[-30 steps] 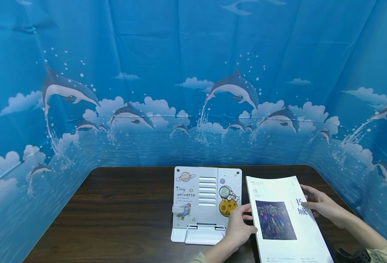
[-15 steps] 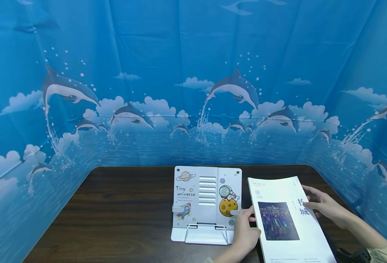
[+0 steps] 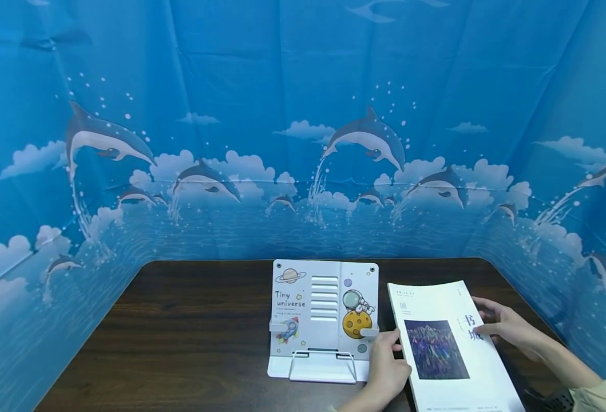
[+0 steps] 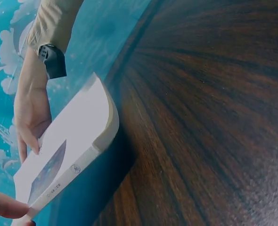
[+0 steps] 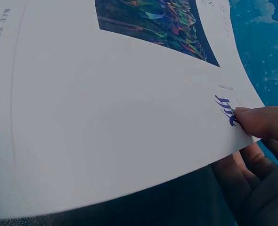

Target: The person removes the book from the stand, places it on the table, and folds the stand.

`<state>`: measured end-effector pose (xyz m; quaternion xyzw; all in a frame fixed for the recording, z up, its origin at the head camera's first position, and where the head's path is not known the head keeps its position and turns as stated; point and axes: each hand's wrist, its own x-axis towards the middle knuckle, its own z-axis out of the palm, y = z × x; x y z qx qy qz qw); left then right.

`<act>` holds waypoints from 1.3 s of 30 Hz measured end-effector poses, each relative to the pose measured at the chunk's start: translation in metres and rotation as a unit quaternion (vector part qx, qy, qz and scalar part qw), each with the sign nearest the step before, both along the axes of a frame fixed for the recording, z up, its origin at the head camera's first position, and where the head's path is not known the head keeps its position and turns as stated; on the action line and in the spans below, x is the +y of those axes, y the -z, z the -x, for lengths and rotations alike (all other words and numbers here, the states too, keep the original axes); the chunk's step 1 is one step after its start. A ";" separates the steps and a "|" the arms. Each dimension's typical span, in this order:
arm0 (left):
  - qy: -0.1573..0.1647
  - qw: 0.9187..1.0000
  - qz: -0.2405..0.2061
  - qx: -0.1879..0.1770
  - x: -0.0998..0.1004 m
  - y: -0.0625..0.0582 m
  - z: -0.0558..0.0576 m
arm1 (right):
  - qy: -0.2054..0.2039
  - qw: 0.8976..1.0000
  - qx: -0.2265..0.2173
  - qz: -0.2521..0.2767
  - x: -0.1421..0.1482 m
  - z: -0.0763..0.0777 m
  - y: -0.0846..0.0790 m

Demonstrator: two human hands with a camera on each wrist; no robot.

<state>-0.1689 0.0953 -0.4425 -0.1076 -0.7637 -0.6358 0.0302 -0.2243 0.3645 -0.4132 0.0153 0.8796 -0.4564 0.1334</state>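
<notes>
A white magazine point(image 3: 447, 349), with a dark colourful picture and purple characters on its cover, is held between both hands at the right of the table. My left hand point(image 3: 387, 366) pinches the spine edge, thumb on the near side in the head view. Opposite it, my right hand point(image 3: 509, 329) grips the other long edge; its thumb point(image 5: 264, 121) lies on the cover and the fingers go beneath. In the left wrist view the magazine's spine point(image 4: 75, 168) is raised off the table. Its lower end is cut off in the head view.
A white metal book stand point(image 3: 325, 337) with space drawings stands on the dark wooden table point(image 3: 194, 337), just left of the magazine. Behind the table hangs a blue dolphin-print cloth point(image 3: 241, 114). A black band point(image 4: 53, 61) circles the right wrist.
The magazine has shifted slightly to the right and nearer to me. My left hand has moved right and down with it, uncovering the stand's right clip.
</notes>
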 end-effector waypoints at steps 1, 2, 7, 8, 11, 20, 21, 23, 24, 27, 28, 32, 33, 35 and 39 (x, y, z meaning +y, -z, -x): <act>0.000 1.000 0.005 0.005 0.000 0.001 0.000 | 0.004 1.000 -0.001 -0.003 0.000 0.000 0.001; -0.001 1.000 0.009 0.008 0.000 0.001 0.000 | 0.006 1.000 -0.001 -0.006 -0.001 0.001 0.002; -0.002 1.000 0.024 0.009 0.001 0.003 0.000 | 0.015 1.000 0.000 -0.014 -0.002 0.002 0.008; -0.002 1.000 0.025 0.006 0.001 0.003 0.000 | 0.019 1.000 0.001 -0.016 -0.003 0.003 0.010; -0.006 0.999 0.036 0.005 0.001 0.003 0.001 | 0.031 0.999 0.000 -0.017 -0.005 0.004 0.014; -0.009 0.999 0.037 -0.013 0.002 0.009 0.004 | 0.044 0.999 -0.005 -0.009 -0.007 0.004 0.023; -0.009 0.999 0.041 -0.013 0.002 0.010 0.004 | 0.042 0.999 -0.006 -0.008 -0.008 0.004 0.023; -0.006 0.999 0.048 -0.014 0.002 0.011 0.006 | 0.039 0.999 -0.008 -0.010 -0.008 0.004 0.024; -0.004 0.999 0.049 -0.017 0.002 0.011 0.006 | 0.039 0.999 -0.011 -0.010 -0.008 0.004 0.024; 0.004 0.998 0.051 -0.028 0.003 0.011 0.007 | 0.035 0.999 -0.016 -0.013 -0.008 0.005 0.026; 0.005 0.998 0.050 -0.032 0.003 0.011 0.007 | 0.035 0.999 -0.018 -0.015 -0.007 0.005 0.026; -0.001 0.998 0.052 -0.036 0.004 0.010 0.008 | 0.030 0.999 -0.021 -0.012 -0.005 0.006 0.028; -0.001 0.998 0.053 -0.036 0.004 0.010 0.008 | 0.029 0.999 -0.022 -0.009 -0.004 0.006 0.029; -0.004 0.998 0.057 -0.040 0.005 0.010 0.007 | 0.026 0.999 -0.026 -0.001 -0.002 0.006 0.029; 0.001 0.997 0.064 -0.049 0.006 0.011 0.006 | 0.021 0.999 -0.033 0.011 0.000 0.005 0.031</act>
